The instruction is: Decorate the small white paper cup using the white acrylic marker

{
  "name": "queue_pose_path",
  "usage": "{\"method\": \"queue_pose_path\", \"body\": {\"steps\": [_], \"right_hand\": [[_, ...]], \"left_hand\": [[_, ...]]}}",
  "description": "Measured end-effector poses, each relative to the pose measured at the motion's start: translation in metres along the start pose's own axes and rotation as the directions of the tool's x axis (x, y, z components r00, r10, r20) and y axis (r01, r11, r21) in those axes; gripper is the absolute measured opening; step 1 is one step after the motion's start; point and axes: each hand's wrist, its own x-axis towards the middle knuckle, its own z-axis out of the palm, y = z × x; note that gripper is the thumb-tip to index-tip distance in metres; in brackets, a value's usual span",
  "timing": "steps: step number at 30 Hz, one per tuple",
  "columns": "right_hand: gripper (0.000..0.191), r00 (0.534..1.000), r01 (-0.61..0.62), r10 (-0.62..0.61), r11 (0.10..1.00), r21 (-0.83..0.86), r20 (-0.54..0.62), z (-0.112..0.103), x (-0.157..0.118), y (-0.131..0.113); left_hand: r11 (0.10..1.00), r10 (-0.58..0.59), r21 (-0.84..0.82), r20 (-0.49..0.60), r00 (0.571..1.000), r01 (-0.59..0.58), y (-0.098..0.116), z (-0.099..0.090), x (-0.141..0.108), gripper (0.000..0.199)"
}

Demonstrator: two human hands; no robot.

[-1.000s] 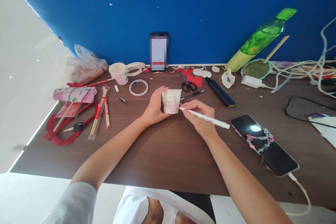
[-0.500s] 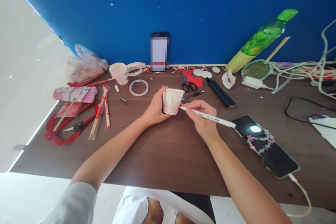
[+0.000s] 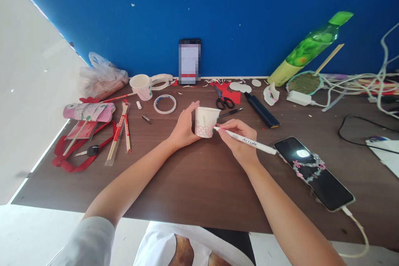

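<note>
A small white paper cup (image 3: 207,121) with pink scale-like lines drawn round its lower part and green marks stands upright between my hands. My left hand (image 3: 184,126) curves around its left side, fingers raised near the rim and thumb low by the base; a gap shows between palm and cup wall. Pinched in my right hand (image 3: 241,141) is a white acrylic marker (image 3: 249,142), its pink tip at the cup's right side. Whether the tip touches the cup is hard to tell. Just behind lies a black pen (image 3: 230,112), partly hidden.
Scissors (image 3: 224,102), red paper (image 3: 233,96) and a tape roll (image 3: 165,104) lie behind the cup. A decorated cup with a paper handle (image 3: 141,87) stands back left, wrapped chopsticks (image 3: 116,133) nearer. At right are a dark blue case (image 3: 262,110), a phone (image 3: 314,173) and a leaning bottle (image 3: 307,50).
The paper cup has shifted slightly right and turned a little. My left fingers have loosened and lifted from its side. The marker has moved slightly left and down with my right hand.
</note>
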Motion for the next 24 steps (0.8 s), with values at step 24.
{"method": "queue_pose_path", "body": {"steps": [24], "right_hand": [[0.009,1.000,-0.028,0.028,1.000,0.009,0.005,0.0030,0.0003,0.0008]], "left_hand": [[0.999,-0.033,0.005,0.021,0.999,0.033,0.0031,-0.0025,0.0009,0.099]]}}
